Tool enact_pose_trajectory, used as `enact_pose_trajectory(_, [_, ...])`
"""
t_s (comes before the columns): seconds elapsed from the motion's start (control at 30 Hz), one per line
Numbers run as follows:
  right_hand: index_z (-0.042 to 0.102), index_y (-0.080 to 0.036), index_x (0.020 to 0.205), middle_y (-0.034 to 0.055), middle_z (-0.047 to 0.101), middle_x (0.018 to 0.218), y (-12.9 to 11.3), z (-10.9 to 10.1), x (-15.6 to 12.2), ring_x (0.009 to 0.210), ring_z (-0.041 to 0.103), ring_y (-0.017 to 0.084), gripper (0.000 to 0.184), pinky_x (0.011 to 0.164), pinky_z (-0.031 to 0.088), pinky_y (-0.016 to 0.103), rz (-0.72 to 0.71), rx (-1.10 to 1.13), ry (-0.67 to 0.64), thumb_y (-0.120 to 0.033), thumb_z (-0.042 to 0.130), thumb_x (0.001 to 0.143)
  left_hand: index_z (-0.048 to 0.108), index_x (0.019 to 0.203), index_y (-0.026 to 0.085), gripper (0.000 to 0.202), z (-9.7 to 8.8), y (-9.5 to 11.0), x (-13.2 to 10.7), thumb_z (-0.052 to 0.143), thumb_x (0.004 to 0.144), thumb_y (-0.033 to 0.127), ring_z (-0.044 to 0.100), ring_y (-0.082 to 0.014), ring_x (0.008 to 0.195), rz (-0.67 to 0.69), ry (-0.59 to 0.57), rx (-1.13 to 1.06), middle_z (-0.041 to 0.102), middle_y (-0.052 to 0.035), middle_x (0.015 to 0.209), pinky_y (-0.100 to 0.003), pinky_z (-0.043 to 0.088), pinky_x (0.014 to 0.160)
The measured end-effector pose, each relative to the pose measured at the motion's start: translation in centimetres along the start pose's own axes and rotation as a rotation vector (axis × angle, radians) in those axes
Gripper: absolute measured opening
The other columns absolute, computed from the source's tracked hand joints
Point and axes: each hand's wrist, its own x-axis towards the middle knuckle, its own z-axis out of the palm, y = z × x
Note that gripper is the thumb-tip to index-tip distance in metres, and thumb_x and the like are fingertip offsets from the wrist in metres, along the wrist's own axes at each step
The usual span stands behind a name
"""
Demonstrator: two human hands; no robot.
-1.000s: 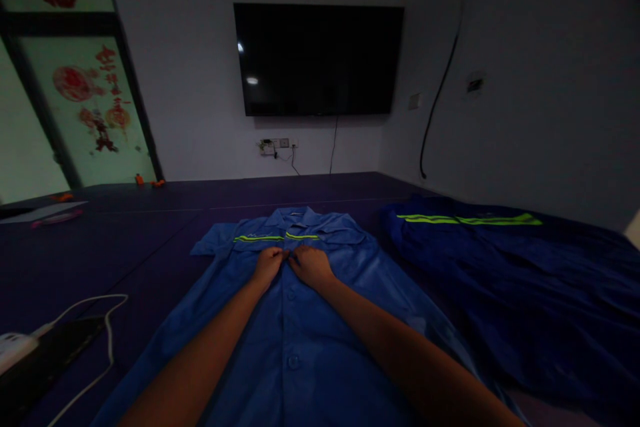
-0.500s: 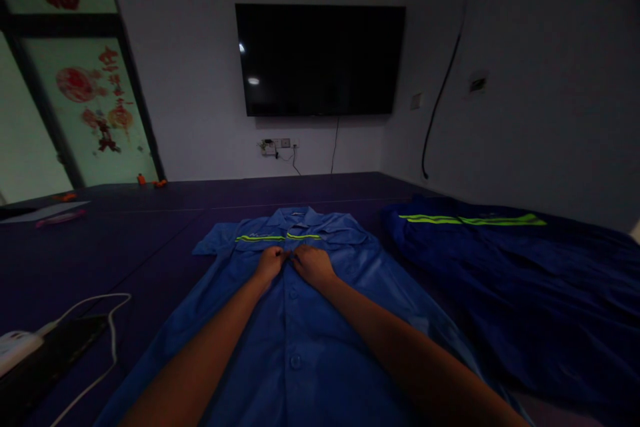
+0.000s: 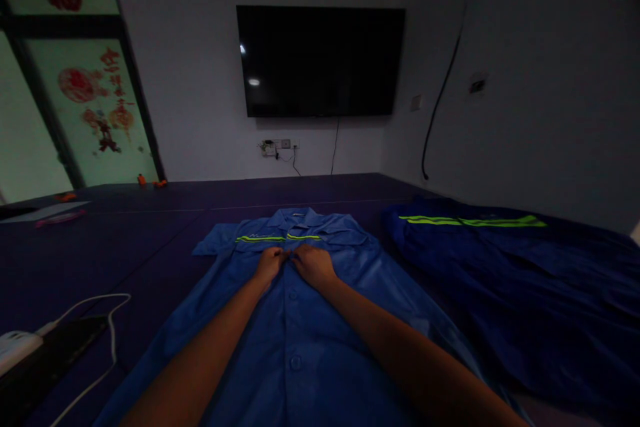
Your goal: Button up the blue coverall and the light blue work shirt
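Blue work shirt (image 3: 300,320) lies flat, front up, on the dark purple floor mat (image 3: 125,240), centre of the frame, collar toward the far wall. Left hand (image 3: 269,263) and right hand (image 3: 314,265) meet at the shirt's button placket just below the yellow-green reflective stripe (image 3: 277,238); fingers of both are curled and pinching the fabric edges together there, fingertips touching. Buttons lower down the placket look done up. Darker blue garment (image 3: 500,273) with its own reflective stripe lies spread just beside, right of frame. Black TV (image 3: 320,60) on the wall, upper centre. White cable (image 3: 100,320) and a dark device at lower left. No containers in view.
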Motion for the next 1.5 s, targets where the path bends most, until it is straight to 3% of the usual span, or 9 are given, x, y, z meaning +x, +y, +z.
enact_pose_trajectory(0.53, [0.059, -0.017, 0.101, 0.0071, 0.062, 0.101, 0.21, 0.22, 0.37, 0.093, 0.057, 0.017, 0.029, 0.077, 0.041, 0.024, -0.073, 0.014, -0.043, -0.023, 0.034, 0.087, 0.044, 0.047, 0.015, 0.048, -0.14, 0.13, -0.25, 0.058, 0.054, 0.061, 0.031, -0.0082, 0.046, -0.023, -0.040, 0.000, 0.035, 0.0046, 0.043, -0.021, 0.019, 0.047])
enact_pose_trajectory(0.93, [0.063, -0.012, 0.091, 0.0128, 0.064, 0.092, -0.12, 0.46, 0.54, 0.082, 0.060, 0.019, 0.032, 0.069, 0.044, 0.026, -0.139, -0.086, -0.068, -0.020, 0.032, 0.087, 0.046, 0.045, 0.014, 0.049, -0.06, 0.05, -0.29, 0.060, 0.052, 0.061, 0.029, -0.0070, 0.044, -0.029, -0.058, -0.044, 0.035, 0.0050, 0.041, -0.022, 0.018, 0.046])
enact_pose_trajectory(1.17, [0.059, -0.009, 0.096, 0.0150, 0.062, 0.092, -0.48, 0.31, 0.28, 0.080, 0.060, 0.019, 0.030, 0.067, 0.045, 0.027, -0.194, -0.122, -0.067, -0.013, 0.031, 0.086, 0.043, 0.044, 0.015, 0.048, -0.05, 0.01, -0.03, 0.060, 0.054, 0.059, 0.025, -0.0058, 0.042, -0.032, -0.052, -0.062, 0.029, 0.0069, 0.040, -0.022, 0.016, 0.046])
enact_pose_trajectory(1.5, [0.058, -0.009, 0.096, 0.0149, 0.062, 0.094, -0.33, 0.32, 0.39, 0.080, 0.060, 0.020, 0.030, 0.067, 0.046, 0.028, -0.209, -0.143, -0.082, -0.013, 0.031, 0.085, 0.047, 0.045, 0.014, 0.045, -0.06, -0.19, -0.12, 0.060, 0.057, 0.056, 0.030, -0.0069, 0.044, -0.003, -0.038, -0.022, 0.036, 0.0050, 0.041, -0.022, 0.018, 0.046])
